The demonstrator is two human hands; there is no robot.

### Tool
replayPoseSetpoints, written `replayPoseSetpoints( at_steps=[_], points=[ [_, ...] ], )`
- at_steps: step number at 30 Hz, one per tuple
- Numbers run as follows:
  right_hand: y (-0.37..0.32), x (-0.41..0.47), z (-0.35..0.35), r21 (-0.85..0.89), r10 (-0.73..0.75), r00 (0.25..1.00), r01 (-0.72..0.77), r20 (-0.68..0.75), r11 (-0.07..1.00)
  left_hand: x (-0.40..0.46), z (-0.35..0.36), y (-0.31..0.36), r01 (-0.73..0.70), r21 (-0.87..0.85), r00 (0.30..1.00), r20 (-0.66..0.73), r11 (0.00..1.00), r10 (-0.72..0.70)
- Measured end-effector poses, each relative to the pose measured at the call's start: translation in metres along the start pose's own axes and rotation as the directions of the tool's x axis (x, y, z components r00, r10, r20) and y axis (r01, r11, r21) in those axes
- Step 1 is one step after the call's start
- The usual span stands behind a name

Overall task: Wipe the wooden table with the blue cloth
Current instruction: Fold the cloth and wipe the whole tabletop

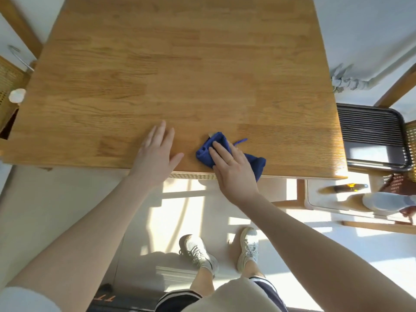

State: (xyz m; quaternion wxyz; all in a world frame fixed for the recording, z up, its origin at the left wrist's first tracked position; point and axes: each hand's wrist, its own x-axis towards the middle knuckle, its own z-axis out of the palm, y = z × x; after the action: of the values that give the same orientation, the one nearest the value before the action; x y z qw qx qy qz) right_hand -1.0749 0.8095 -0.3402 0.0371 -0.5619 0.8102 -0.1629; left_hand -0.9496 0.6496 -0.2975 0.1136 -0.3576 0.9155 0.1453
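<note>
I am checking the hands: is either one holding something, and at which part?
The right hand presses flat on the middle of the bunched blue cloth, pinning rather than gripping it. The left hand rests open on the wooden table.

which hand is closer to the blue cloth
Right. The right hand lies flat on top of the blue cloth near the table's front edge. The left hand rests open on bare wood beside the cloth, apart from it.

Bare wooden table [180,75] beyond blue cloth [256,163], wholly unobstructed
</note>
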Motion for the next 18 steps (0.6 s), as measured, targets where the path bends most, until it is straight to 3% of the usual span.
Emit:
replayPoseSetpoints(
  at_steps=[4, 9, 12, 15, 18],
  points=[
    [0.013, 0.033, 0.0, 0.003, -0.025, 1.0, 0.025, -0.003, 1.0, 0.009, 0.004, -0.018, 0.06, 0.077, 0.998, 0.024, 0.995, -0.062],
    [0.024, 0.096, -0.004, 0.041, 0.135, 0.991, -0.134, -0.024, 0.99, 0.011, 0.009, -0.023, 0.048, 0.065, 0.999, 0.003, 0.997, -0.048],
    [0.019, 0.099, -0.004, -0.021, 0.149, 0.988, -0.15, -0.027, 0.989, 0.009, 0.002, -0.026, 0.034, 0.062, 0.998, 0.043, 0.998, -0.036],
    [-0.001, 0.059, -0.004, -0.12, -0.109, 0.994, 0.112, 0.031, 0.986, 0.009, -0.002, -0.029, 0.027, 0.063, 0.997, 0.071, 0.998, -0.031],
    [-0.013, 0.029, 0.0, -0.139, -0.297, 0.945, 0.315, 0.134, 0.939, 0.01, -0.002, -0.029, 0.028, 0.071, 0.998, 0.051, 0.997, -0.032]
  ],
)
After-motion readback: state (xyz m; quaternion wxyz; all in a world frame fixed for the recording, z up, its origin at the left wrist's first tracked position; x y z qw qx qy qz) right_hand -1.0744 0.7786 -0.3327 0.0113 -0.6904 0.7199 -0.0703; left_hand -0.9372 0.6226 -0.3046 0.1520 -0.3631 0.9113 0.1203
